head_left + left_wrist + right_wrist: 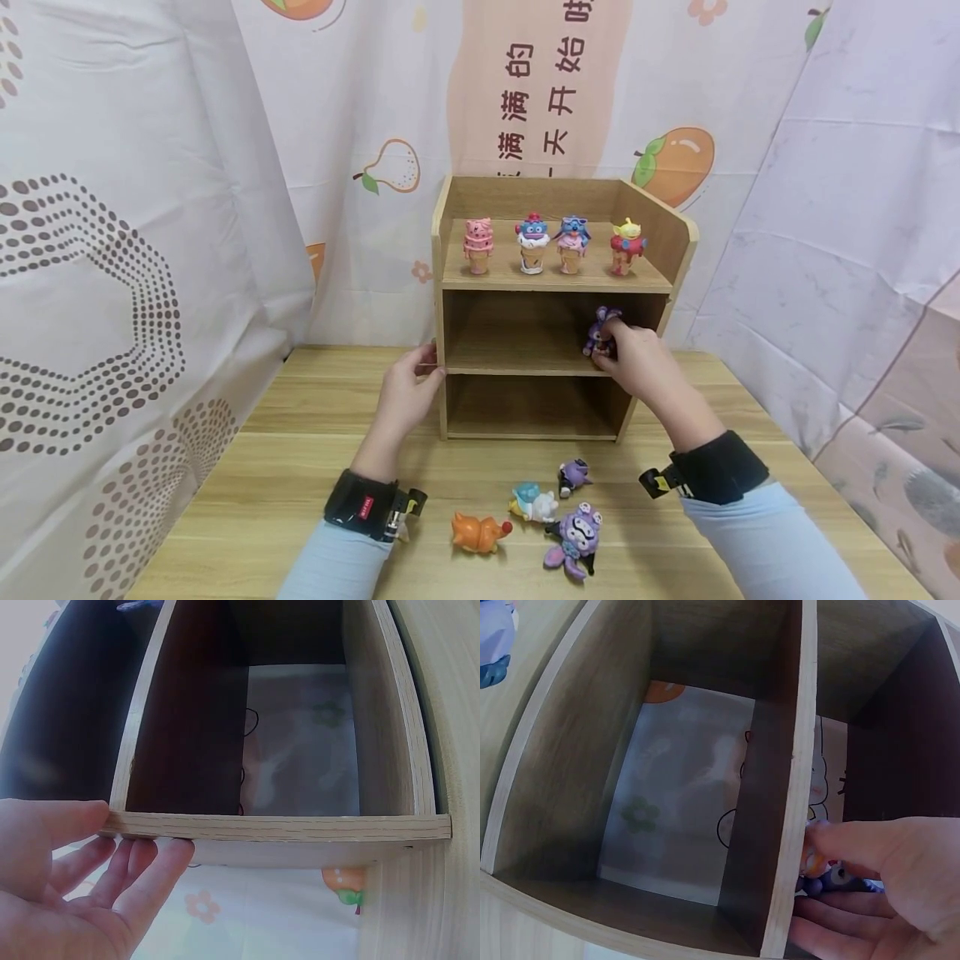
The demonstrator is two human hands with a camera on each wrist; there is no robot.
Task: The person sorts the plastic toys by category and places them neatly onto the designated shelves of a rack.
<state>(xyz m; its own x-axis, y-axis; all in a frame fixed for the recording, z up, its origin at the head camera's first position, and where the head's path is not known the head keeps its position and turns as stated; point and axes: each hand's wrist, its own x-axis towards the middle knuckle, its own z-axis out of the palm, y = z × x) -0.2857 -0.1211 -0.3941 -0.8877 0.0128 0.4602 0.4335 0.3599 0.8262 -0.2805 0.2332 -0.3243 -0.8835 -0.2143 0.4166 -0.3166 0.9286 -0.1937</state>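
— Where's the purple figure [600, 332] from where you sit?

— On my head view it stands upright at the right end of the shelf unit's [558, 287] middle shelf, close to the right side wall. My right hand [633, 358] has its fingers curled round it from the front; the right wrist view shows a thumb and fingers closing on something small and purple just past the shelf's front edge.

— And the other hand?

— My left hand [405, 393] is on the opposite side, at the unit's left front edge, level with that same middle shelf. The left wrist view shows the thumb on the front edge of the left side panel and the fingers, nearly straight, laid against its outer face. It touches the wood and holds nothing.

— So which hand is nearer the figure?

— The right, plainly; it's on it. The figure's long axis runs vertical, head up.

— Anything else about?

— Four ice-cream cone figures [553, 243] in a row on the top shelf. On the table [300, 467], near the front edge between my wrists, four more toys lie: an orange one [477, 533], a white and blue one [534, 503], a small purple one [573, 477] and a larger purple one [573, 540].
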